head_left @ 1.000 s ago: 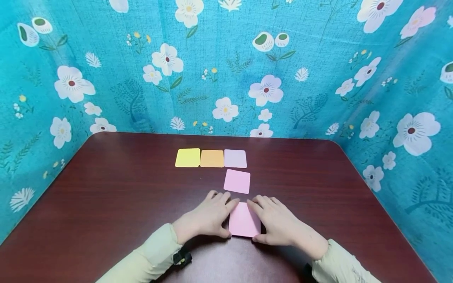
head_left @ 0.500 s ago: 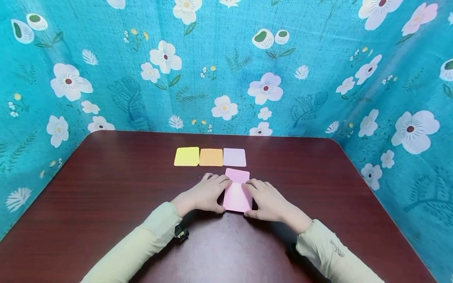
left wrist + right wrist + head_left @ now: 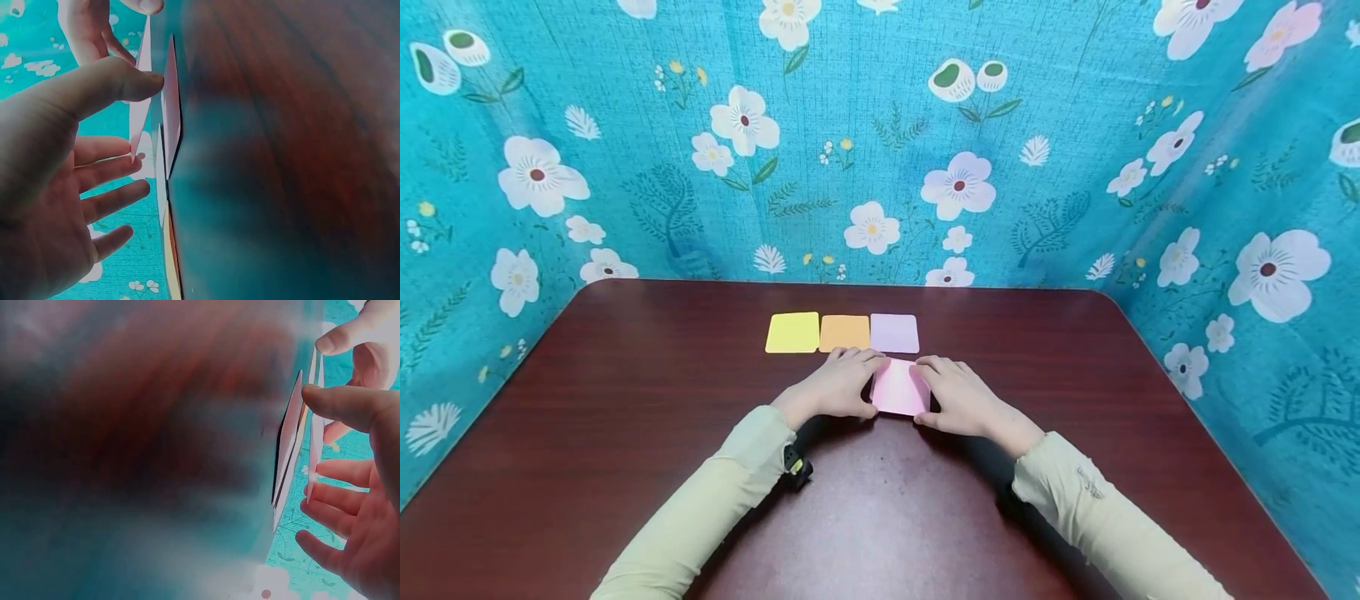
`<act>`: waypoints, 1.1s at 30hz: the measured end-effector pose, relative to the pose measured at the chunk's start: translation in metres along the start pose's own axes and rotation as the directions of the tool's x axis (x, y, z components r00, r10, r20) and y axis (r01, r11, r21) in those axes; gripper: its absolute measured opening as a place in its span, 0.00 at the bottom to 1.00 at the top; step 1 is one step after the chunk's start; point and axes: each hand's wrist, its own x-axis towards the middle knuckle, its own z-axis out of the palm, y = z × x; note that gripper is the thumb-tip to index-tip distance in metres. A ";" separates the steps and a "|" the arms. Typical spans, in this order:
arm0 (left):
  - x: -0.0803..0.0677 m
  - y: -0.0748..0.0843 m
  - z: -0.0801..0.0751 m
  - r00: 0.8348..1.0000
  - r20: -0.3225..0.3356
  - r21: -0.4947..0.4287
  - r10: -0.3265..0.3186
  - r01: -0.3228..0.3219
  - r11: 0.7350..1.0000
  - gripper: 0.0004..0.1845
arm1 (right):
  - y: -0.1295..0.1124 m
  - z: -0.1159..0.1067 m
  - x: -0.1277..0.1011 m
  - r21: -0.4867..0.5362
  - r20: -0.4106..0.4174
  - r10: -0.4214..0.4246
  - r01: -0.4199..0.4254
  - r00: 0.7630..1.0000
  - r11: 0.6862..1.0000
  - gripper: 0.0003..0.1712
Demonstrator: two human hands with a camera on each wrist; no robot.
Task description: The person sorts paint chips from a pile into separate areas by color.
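Both hands hold a pink square card (image 3: pixel 901 388) level above the table, one at each side. My left hand (image 3: pixel 838 385) has its thumb at the near corner and fingers at the far one. My right hand (image 3: pixel 962 397) grips the opposite edge the same way. Seen edge-on in the left wrist view, the held card (image 3: pixel 141 94) is raised over a second pink card (image 3: pixel 171 106) lying on the table. In the head view the held card covers that lower one almost fully. Just beyond lies a lavender card (image 3: pixel 894 333).
An orange card (image 3: pixel 845 332) and a yellow card (image 3: pixel 793 332) continue the row left of the lavender one. They lie on a dark reddish-brown table (image 3: pixel 625 400). A blue floral curtain (image 3: pixel 820 167) hangs behind the table's far edge and along both sides.
Both hands have carried the pink card away from the person, from near the table's front to over the other pink card. The yellow, orange and lavender cards have stayed put.
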 end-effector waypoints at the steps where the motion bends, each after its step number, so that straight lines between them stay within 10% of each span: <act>1: 0.002 -0.001 0.000 1.000 0.004 -0.006 -0.005 0.005 1.000 0.38 | 0.002 0.001 0.002 -0.001 0.004 0.000 0.000 1.000 1.000 0.40; 33: 0.016 -0.003 0.003 0.994 0.088 -0.088 -0.068 0.076 0.993 0.31 | 0.020 0.005 0.028 0.193 0.186 0.046 -0.082 0.982 0.978 0.37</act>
